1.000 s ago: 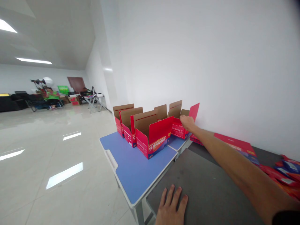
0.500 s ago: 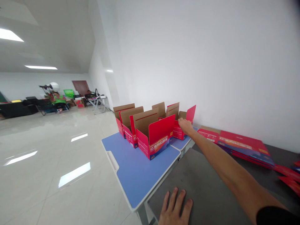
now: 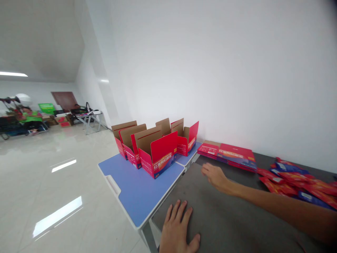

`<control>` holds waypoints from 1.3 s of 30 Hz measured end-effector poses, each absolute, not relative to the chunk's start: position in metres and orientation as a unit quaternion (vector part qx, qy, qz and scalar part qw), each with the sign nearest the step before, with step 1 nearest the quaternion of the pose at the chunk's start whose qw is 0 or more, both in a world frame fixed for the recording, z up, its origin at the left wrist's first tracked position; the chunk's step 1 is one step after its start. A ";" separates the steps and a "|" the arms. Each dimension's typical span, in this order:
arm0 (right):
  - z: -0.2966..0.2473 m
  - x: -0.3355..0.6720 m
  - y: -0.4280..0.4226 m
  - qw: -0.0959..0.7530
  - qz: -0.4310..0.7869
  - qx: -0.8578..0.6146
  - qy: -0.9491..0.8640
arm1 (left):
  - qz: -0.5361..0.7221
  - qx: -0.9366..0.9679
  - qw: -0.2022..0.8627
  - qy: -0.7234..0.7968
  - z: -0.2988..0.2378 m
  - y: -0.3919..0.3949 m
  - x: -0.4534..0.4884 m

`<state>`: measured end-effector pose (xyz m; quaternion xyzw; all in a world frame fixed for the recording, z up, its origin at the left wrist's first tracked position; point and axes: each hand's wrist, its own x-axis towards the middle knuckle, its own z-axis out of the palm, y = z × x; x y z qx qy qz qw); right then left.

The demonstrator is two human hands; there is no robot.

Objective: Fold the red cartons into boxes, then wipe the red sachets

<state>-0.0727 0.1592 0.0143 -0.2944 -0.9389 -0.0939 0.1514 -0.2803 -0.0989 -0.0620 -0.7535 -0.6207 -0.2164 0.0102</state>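
My left hand (image 3: pixel 176 230) lies flat on the dark grey table (image 3: pixel 200 214), fingers spread, holding nothing. My right hand (image 3: pixel 214 176) is over the same table, empty, with its fingers loosely bent and pointing left. Beyond it, on blue-topped tables, stand several open red cardboard boxes with raised flaps. The front box (image 3: pixel 160 160) faces me with its printed side, and another box (image 3: pixel 188 142) stands nearest the wall. Just past my right hand is a stack of flattened red cartons (image 3: pixel 229 154).
Red and blue packets (image 3: pixel 297 181) are heaped at the right of the dark table. The blue tabletop (image 3: pixel 131 189) adjoins it on the left. A white wall (image 3: pixel 223 70) rises behind. Across the shiny floor (image 3: pixel 71 168), a person in green (image 3: pixel 33 117) sits far off.
My right hand has left the box by the wall and come back over the dark table. The view has turned right, bringing more packets into sight. My left hand stays flat.
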 end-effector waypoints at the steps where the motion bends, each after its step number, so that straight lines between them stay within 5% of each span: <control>1: 0.002 -0.052 0.143 0.115 -0.055 -0.302 -0.945 | -0.218 -0.748 0.000 -0.626 -0.056 -0.101 -0.279; 6: -0.039 0.022 0.070 0.079 0.047 -0.414 -0.905 | -0.201 -0.751 -0.014 -0.629 -0.033 -0.107 -0.276; 12: -0.040 0.029 0.024 0.043 0.022 -0.463 -0.885 | -0.179 -0.758 0.003 -0.627 -0.027 -0.105 -0.278; 39: -0.036 0.015 0.019 0.045 -0.025 -0.460 -0.886 | -0.175 -0.766 0.044 -0.617 -0.031 -0.100 -0.286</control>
